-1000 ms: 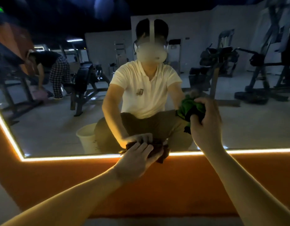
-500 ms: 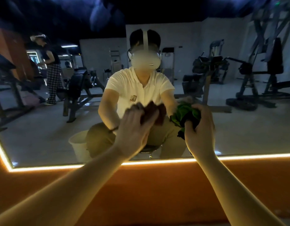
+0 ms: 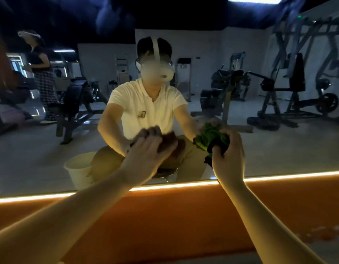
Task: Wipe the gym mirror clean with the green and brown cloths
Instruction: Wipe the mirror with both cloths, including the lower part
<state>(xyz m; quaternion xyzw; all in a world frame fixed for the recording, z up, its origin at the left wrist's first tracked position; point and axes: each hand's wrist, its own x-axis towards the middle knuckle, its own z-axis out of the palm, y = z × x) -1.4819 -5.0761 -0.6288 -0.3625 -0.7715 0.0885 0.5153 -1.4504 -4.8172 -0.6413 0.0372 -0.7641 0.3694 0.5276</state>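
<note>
Below the gym mirror (image 3: 279, 149) runs an orange wall band (image 3: 184, 216). A glowing light strip (image 3: 279, 177) marks the mirror's bottom edge. Just above that edge, the left hand (image 3: 147, 155) presses the brown cloth (image 3: 171, 143) on the glass, fingers spread and nearly straight. Beside it the right hand (image 3: 228, 159) curls round the bunched green cloth (image 3: 208, 138). Bare glass lies open either side. Reflected low left in the mirror is a pale bucket (image 3: 77, 170); I cannot tell its contents.
</note>
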